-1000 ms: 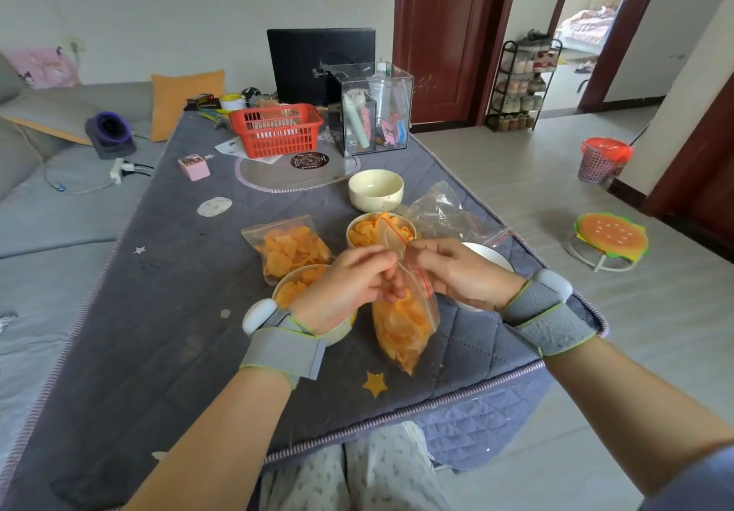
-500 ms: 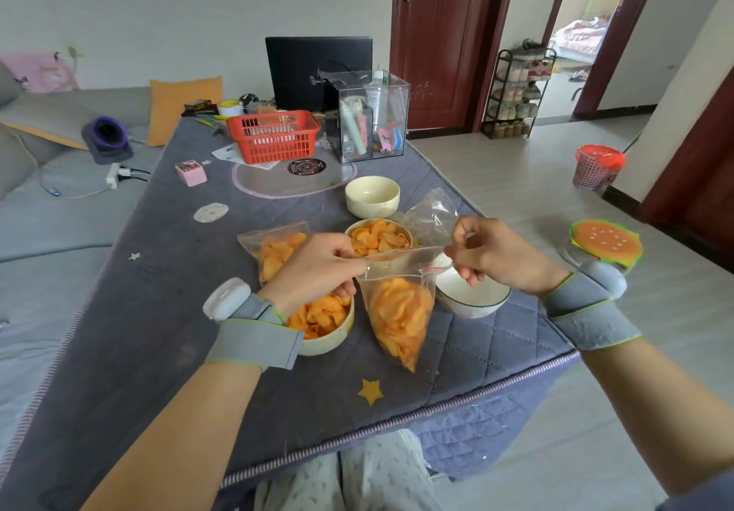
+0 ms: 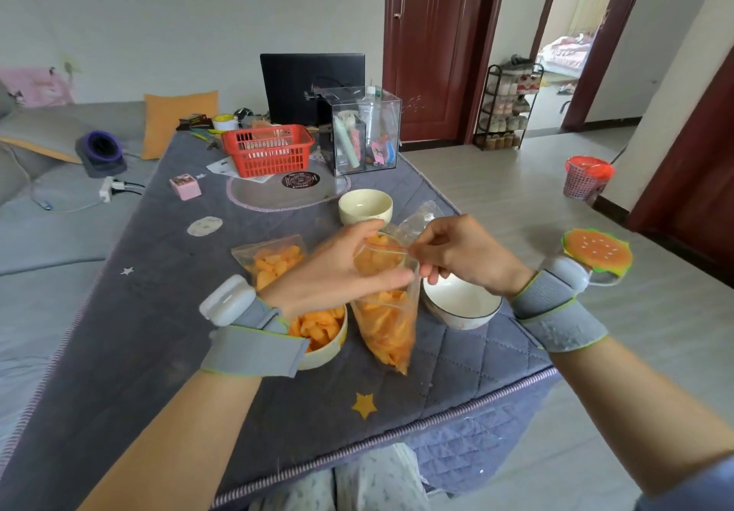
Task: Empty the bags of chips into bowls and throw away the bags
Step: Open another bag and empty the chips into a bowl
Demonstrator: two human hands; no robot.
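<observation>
A clear zip bag of orange chips (image 3: 387, 323) hangs upright just above the grey table cover (image 3: 167, 312), with its mouth open. My left hand (image 3: 337, 272) wraps the bag's upper left side, thumb at the rim and fingers across the front. My right hand (image 3: 464, 256) pinches the red zip edge on the right. An empty white bowl (image 3: 462, 306) sits right of the bag. Under my left wrist is a cream bowl of chips (image 3: 321, 333). Another chip-filled bowl is mostly hidden behind my hands. A second full bag (image 3: 274, 260) lies flat to the left.
An empty cream bowl (image 3: 365, 206) stands farther back, with a crumpled empty bag (image 3: 421, 218) beside it. A red basket (image 3: 268, 149) and a clear box (image 3: 363, 129) are at the far end. A red bin (image 3: 586, 176) stands on the floor to the right.
The bag's zip top was pulled apart by both hands. My left hand has since slid round the bag's upper side, and my right hand has come closer.
</observation>
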